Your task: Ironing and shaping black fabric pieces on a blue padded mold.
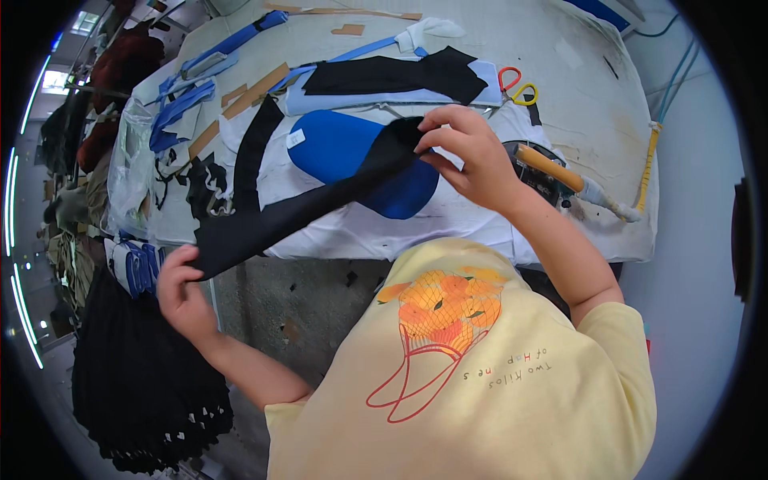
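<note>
Left hand (182, 286), low at the left of the frame, pinches the lower end of a long black fabric strip (304, 210) with fingers closed on it. Up and to the right, near the centre, the right hand (468, 152) grips the strip's other end, fingers clamped on the cloth. Stretched between them, the strip slants across a blue oval pad (340, 148) on the white-covered table (592, 120). Farther right lies a wooden-handled tool (552, 170); beyond, at the upper centre-right, red-and-yellow-handled scissors (516, 84).
</note>
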Demonstrator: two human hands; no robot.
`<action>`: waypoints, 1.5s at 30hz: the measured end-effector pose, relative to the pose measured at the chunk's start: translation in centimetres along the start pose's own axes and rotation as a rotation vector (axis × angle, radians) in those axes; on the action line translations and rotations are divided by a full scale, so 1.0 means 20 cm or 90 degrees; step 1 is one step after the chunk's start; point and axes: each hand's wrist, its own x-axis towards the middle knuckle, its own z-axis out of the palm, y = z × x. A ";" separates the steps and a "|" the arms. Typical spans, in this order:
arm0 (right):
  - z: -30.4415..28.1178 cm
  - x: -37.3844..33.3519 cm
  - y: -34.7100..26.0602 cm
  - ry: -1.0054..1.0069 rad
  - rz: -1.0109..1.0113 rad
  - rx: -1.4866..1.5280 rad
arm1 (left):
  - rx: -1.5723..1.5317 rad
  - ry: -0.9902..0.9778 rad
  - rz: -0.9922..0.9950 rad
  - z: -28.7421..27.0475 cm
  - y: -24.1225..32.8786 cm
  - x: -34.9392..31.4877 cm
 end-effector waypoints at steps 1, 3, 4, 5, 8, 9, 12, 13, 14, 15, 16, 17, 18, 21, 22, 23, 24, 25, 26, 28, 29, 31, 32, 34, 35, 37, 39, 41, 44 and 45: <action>0.01 0.01 -0.04 0.016 -0.011 -0.010 | 0.090 -0.112 -0.039 -0.03 -0.03 -0.02; 0.04 0.02 -0.13 0.034 -0.096 -0.089 | 0.155 -0.191 -0.104 0.09 0.05 -0.04; 0.05 0.02 -0.18 0.016 -0.137 -0.153 | 0.135 -0.187 -0.107 0.21 0.15 -0.02; 0.08 0.02 -0.23 0.028 -0.184 -0.182 | 0.008 -0.188 -0.113 0.32 0.24 0.01; 0.16 -0.02 -0.33 0.046 -0.301 -0.204 | -0.418 -0.301 -0.153 0.63 0.30 0.04; 0.17 -0.04 -0.36 0.049 -0.331 -0.206 | -0.497 -0.329 -0.216 0.75 0.26 0.02; 0.19 -0.11 -0.39 0.059 -0.404 -0.203 | -0.742 -0.375 -0.398 0.90 0.33 0.00; 0.15 -0.13 -0.41 0.030 -0.407 -0.198 | -0.951 -0.380 -0.463 0.92 0.32 0.00; 0.12 -0.14 -0.42 -0.001 -0.409 -0.194 | -0.977 -0.363 -0.456 0.92 0.40 0.03; 0.12 -0.17 -0.42 0.025 -0.415 -0.176 | -1.003 -0.347 -0.448 0.91 0.48 0.07; 0.11 -0.18 -0.42 0.030 -0.414 -0.189 | -1.019 -0.351 -0.497 0.91 0.49 0.09; 0.10 -0.20 -0.42 0.035 -0.413 -0.202 | -0.970 -0.334 -0.518 0.90 0.55 0.09; 0.07 -0.20 -0.42 0.034 -0.419 -0.218 | -0.920 -0.317 -0.539 0.90 0.61 0.09; 0.04 -0.20 -0.47 0.099 -0.421 -0.255 | -0.701 -0.381 -0.515 0.95 0.48 -0.03; 0.03 -0.19 -0.48 0.111 -0.408 -0.270 | -0.634 -0.458 -0.521 0.92 0.45 -0.02; 0.02 -0.18 -0.48 0.115 -0.405 -0.275 | -0.633 -0.464 -0.516 0.89 0.47 -0.04; 0.03 -0.18 -0.48 0.128 -0.412 -0.282 | -0.695 -0.434 -0.551 0.85 0.51 -0.07; 0.03 -0.17 -0.49 0.139 -0.420 -0.284 | -0.758 -0.398 -0.589 0.81 0.56 -0.09; 0.04 -0.17 -0.51 0.139 -0.420 -0.283 | -0.809 -0.406 -0.571 0.79 0.56 -0.12; 0.06 -0.14 -0.54 0.126 -0.457 -0.246 | -0.986 -0.325 -0.556 0.78 0.56 -0.15; 0.07 -0.14 -0.56 0.131 -0.468 -0.242 | -1.176 -0.252 -0.483 0.79 0.54 -0.16; 0.09 -0.13 -0.58 0.133 -0.471 -0.233 | -1.174 -0.202 -0.470 0.75 0.53 -0.13; 0.10 -0.13 -0.59 0.137 -0.469 -0.227 | -1.171 -0.158 -0.460 0.72 0.53 -0.10; 0.11 -0.11 -0.59 0.112 -0.475 -0.193 | -1.182 -0.116 -0.475 0.67 0.55 -0.06; 0.11 -0.11 -0.60 0.089 -0.475 -0.164 | -1.161 -0.088 -0.461 0.65 0.56 -0.04; 0.11 -0.10 -0.62 0.110 -0.385 -0.052 | -1.103 -0.051 -0.426 0.61 0.60 -0.01; 0.05 -0.06 -0.65 0.114 -0.225 0.074 | -1.063 -0.021 -0.377 0.60 0.61 -0.02; 0.00 0.02 -0.68 0.199 -0.102 0.141 | -1.001 -0.007 -0.316 0.60 0.63 -0.01; 0.01 0.10 -0.69 0.158 0.050 0.311 | -0.925 -0.023 -0.221 0.60 0.64 -0.02; 0.00 0.09 -0.68 0.157 0.050 0.310 | -0.927 -0.023 -0.221 0.60 0.64 -0.01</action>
